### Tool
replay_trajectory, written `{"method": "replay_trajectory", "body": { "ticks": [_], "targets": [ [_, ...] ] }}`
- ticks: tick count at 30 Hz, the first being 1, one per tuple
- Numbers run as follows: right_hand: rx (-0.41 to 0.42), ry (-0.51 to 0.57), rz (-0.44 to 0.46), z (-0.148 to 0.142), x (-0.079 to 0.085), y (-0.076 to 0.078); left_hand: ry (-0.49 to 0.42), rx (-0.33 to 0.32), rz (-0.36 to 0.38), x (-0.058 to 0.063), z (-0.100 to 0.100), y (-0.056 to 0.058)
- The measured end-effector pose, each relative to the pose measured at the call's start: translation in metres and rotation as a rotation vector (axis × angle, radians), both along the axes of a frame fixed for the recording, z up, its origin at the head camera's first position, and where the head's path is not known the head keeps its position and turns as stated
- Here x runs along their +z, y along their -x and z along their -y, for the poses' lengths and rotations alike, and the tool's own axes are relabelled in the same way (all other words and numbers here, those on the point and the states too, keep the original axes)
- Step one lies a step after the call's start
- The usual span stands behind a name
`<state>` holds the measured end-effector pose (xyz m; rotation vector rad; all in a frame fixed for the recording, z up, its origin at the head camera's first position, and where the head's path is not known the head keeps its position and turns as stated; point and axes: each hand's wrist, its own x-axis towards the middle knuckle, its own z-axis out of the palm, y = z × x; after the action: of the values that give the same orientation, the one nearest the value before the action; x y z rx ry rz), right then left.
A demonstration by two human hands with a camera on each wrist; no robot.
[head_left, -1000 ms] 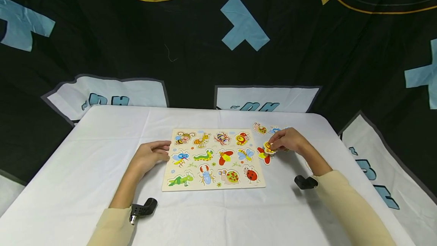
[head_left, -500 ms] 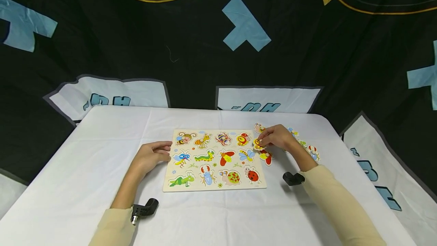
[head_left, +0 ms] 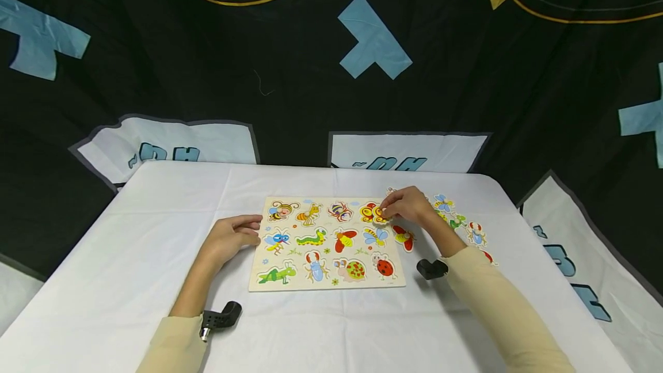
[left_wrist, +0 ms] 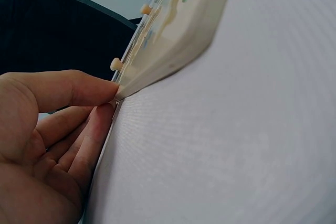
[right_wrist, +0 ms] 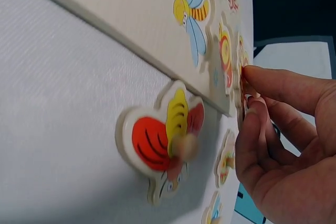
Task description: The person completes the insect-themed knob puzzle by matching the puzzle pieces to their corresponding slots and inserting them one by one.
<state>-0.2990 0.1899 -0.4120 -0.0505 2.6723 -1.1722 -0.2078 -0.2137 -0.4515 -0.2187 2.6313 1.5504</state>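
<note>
A wooden insect puzzle board point(head_left: 305, 287) lies flat on the table. My left hand point(head_left: 229, 239) pinches its left edge between thumb and index finger; the left wrist view shows them meeting at the board's edge point(left_wrist: 194, 40). Above the board's far right corner, my right hand point(head_left: 408, 205) pinches a yellow and red butterfly puzzle piece point(head_left: 380, 216), seen edge-on in the right wrist view. That piece partly covers the printed butterfly spot on the board. Beside the right edge lies a red-winged insect piece point(right_wrist: 144, 145) with a wooden knob.
More loose insect pieces, among them a beetle piece point(head_left: 476, 233) and a blue-winged piece point(head_left: 443, 202), lie on the white tablecloth point(head_left: 321, 332) to the right, some behind my right arm. Small knobs point(left_wrist: 116, 64) stand up from the board's left side. A dark printed cloth point(head_left: 290, 85) hangs behind.
My right hand has carried the butterfly piece leftward from the loose pieces to over the board's far right corner. My left hand has stayed at the left edge.
</note>
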Motion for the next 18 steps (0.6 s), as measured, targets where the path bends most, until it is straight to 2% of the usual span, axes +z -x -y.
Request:
{"method": "replay_trajectory", "body": {
  "ticks": [18],
  "targets": [
    [-0.036, -0.036, -0.003, 0.022, -0.008, 0.008, -0.012, -0.004, 0.011, 0.003, 0.0, -0.001]
  ]
}}
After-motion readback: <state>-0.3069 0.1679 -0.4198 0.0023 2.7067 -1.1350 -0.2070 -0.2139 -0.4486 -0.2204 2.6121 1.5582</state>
